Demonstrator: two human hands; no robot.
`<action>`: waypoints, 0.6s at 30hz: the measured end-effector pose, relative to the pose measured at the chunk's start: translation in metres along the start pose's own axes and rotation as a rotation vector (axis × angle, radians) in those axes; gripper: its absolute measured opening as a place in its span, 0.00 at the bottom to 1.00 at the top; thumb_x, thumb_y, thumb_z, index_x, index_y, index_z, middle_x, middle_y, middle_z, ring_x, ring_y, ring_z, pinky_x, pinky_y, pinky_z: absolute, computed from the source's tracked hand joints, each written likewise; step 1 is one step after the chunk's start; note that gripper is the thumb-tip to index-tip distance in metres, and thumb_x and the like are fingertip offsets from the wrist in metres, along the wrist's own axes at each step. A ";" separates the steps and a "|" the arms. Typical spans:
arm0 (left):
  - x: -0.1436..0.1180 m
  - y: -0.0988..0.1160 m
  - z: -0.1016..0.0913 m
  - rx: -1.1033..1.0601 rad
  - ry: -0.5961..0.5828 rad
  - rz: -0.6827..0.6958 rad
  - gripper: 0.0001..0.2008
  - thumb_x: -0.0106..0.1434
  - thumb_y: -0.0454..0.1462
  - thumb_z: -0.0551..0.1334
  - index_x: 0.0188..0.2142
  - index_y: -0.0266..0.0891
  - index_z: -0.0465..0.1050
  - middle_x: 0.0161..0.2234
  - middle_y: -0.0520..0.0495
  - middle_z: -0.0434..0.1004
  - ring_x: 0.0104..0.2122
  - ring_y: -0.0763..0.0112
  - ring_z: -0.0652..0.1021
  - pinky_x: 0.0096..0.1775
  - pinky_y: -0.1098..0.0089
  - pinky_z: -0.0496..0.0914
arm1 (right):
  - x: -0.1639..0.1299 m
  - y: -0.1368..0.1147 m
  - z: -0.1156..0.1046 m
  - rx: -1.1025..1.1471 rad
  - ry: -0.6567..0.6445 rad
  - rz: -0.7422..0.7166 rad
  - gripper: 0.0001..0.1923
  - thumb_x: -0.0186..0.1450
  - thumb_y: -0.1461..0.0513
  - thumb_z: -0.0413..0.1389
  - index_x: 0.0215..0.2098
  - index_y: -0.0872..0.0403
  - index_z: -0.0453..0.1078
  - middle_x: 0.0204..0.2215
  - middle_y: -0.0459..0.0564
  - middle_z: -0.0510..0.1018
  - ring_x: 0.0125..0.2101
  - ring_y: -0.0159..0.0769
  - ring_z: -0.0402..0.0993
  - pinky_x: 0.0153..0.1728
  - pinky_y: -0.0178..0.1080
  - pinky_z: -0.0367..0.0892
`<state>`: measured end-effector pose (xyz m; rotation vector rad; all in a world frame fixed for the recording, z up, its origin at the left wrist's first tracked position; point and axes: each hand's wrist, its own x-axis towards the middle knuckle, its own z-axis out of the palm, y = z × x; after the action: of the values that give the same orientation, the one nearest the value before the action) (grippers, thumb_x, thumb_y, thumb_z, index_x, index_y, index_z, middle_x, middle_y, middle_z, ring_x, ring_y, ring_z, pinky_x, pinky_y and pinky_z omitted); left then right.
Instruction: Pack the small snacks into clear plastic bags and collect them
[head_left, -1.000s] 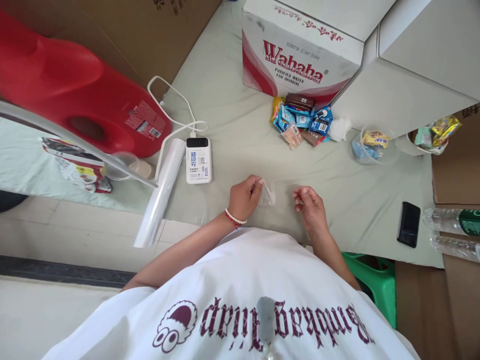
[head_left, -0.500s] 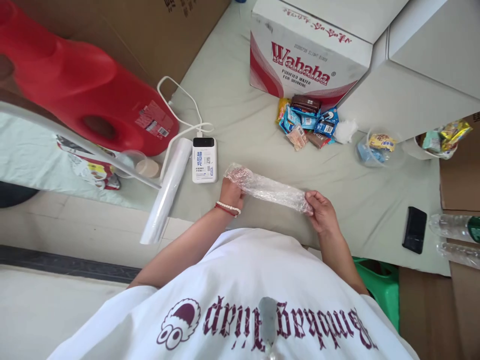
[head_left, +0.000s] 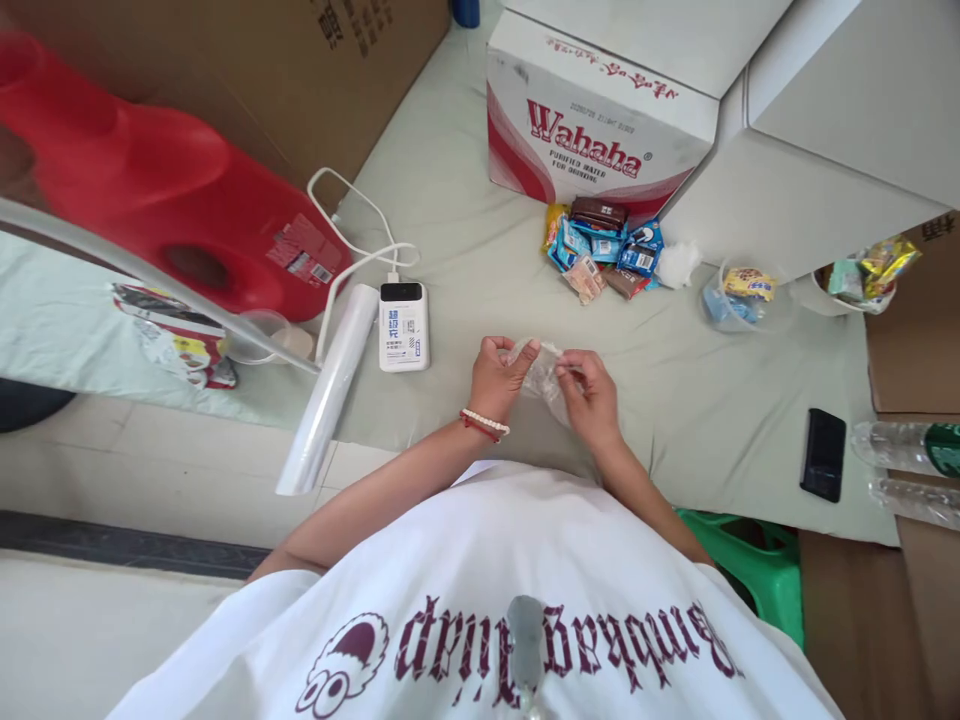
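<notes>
Between both hands, just above the cloth-covered table, is a clear, crinkled plastic cover [head_left: 541, 377] with a gathered rim. My left hand [head_left: 501, 378], with a beaded bracelet at the wrist, pinches its left side, thumb on top. My right hand [head_left: 589, 392] grips the opposite edge between thumb and fingertips. The lower part of the plastic hangs partly behind the right fingers. A white power bank [head_left: 403, 327] with a cable lies left of my hands, beside a roll of clear plastic [head_left: 330, 390].
Snack packets [head_left: 604, 245] lie before a Wahaba-style printed water carton [head_left: 592, 130]. Plastic cups [head_left: 739, 297] with wrapped snacks stand right of them. A black phone [head_left: 823, 455] and clear bottles [head_left: 900, 447] are at far right. A red jug [head_left: 172, 190] stands left; a green stool [head_left: 772, 570] is below.
My hands have come closer together, the left shifting right and the right shifting left. The plastic, stretched long before, is now bunched between them, and my left hand has come out of its end.
</notes>
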<state>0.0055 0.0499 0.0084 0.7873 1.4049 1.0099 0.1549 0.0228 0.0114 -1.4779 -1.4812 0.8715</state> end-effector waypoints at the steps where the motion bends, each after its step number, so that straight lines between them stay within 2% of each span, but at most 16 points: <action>1: -0.001 0.003 -0.005 -0.035 -0.048 -0.046 0.26 0.57 0.53 0.72 0.40 0.44 0.59 0.24 0.62 0.61 0.18 0.80 0.59 0.22 0.74 0.53 | 0.002 0.003 -0.004 0.094 0.009 0.073 0.11 0.70 0.51 0.57 0.40 0.50 0.72 0.40 0.51 0.77 0.42 0.40 0.73 0.45 0.43 0.72; 4: 0.001 0.011 -0.020 -0.069 -0.316 -0.194 0.28 0.47 0.42 0.76 0.40 0.44 0.62 0.26 0.61 0.64 0.19 0.81 0.60 0.23 0.75 0.50 | 0.005 0.007 -0.021 0.354 -0.025 0.326 0.16 0.63 0.48 0.63 0.37 0.50 0.69 0.33 0.45 0.77 0.33 0.34 0.73 0.37 0.38 0.72; 6: 0.009 0.017 -0.026 0.008 -0.455 -0.173 0.26 0.43 0.36 0.75 0.39 0.42 0.66 0.26 0.60 0.65 0.22 0.80 0.63 0.24 0.76 0.54 | 0.005 0.006 -0.031 0.430 -0.047 0.474 0.18 0.60 0.47 0.64 0.37 0.49 0.67 0.29 0.43 0.76 0.28 0.33 0.73 0.29 0.36 0.70; 7: 0.014 0.019 -0.029 0.062 -0.475 -0.120 0.25 0.42 0.35 0.74 0.39 0.41 0.68 0.25 0.60 0.64 0.23 0.79 0.64 0.26 0.75 0.56 | 0.004 0.005 -0.034 0.438 -0.042 0.529 0.19 0.59 0.47 0.65 0.37 0.49 0.66 0.27 0.42 0.75 0.26 0.33 0.72 0.25 0.34 0.67; 10: 0.030 0.025 -0.033 0.205 -0.409 0.057 0.20 0.41 0.33 0.72 0.37 0.39 0.73 0.27 0.59 0.65 0.25 0.79 0.66 0.31 0.73 0.62 | 0.002 0.003 -0.037 0.461 0.008 0.603 0.21 0.55 0.49 0.68 0.37 0.49 0.66 0.25 0.40 0.73 0.23 0.31 0.70 0.19 0.31 0.62; 12: 0.036 0.026 -0.035 0.243 -0.356 0.073 0.19 0.43 0.36 0.73 0.37 0.38 0.76 0.30 0.57 0.69 0.26 0.78 0.67 0.32 0.72 0.63 | 0.000 0.004 -0.036 0.515 0.048 0.624 0.21 0.54 0.50 0.69 0.37 0.49 0.67 0.23 0.39 0.72 0.21 0.29 0.67 0.17 0.30 0.59; 15: 0.030 0.019 -0.034 0.208 -0.311 -0.047 0.20 0.49 0.48 0.73 0.34 0.37 0.75 0.31 0.51 0.73 0.27 0.74 0.70 0.30 0.71 0.63 | -0.004 0.009 -0.035 0.586 0.129 0.652 0.21 0.52 0.50 0.69 0.36 0.49 0.67 0.22 0.37 0.69 0.20 0.27 0.62 0.16 0.30 0.56; 18: 0.011 0.006 -0.025 0.088 -0.293 -0.169 0.27 0.54 0.60 0.67 0.32 0.37 0.74 0.34 0.46 0.76 0.33 0.68 0.74 0.31 0.70 0.65 | -0.007 0.012 -0.033 0.619 0.194 0.662 0.21 0.52 0.51 0.69 0.36 0.49 0.67 0.22 0.37 0.68 0.20 0.27 0.61 0.16 0.31 0.57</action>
<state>-0.0213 0.0595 0.0079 0.8299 1.2444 0.6758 0.1889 0.0138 0.0131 -1.5082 -0.4775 1.3747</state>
